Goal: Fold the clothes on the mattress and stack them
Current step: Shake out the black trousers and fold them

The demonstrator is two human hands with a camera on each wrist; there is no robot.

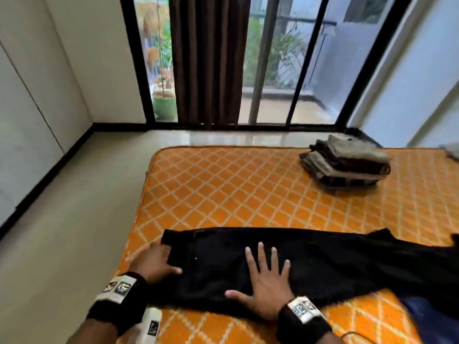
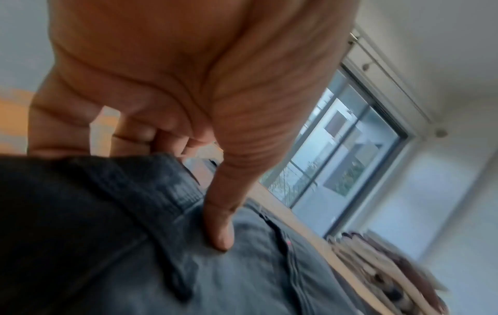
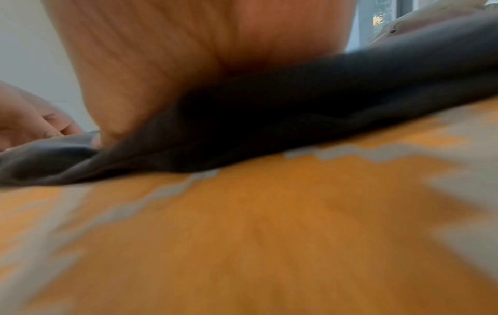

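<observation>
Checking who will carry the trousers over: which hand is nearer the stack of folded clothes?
Right. The right hand lies flat on the black trousers, on the side toward the stack of folded clothes; the left hand grips the waistband at the far end.

open mattress (image 1: 236,189) between black trousers (image 1: 323,264) and folded stack (image 1: 345,162), stack blocks far right corner
</observation>
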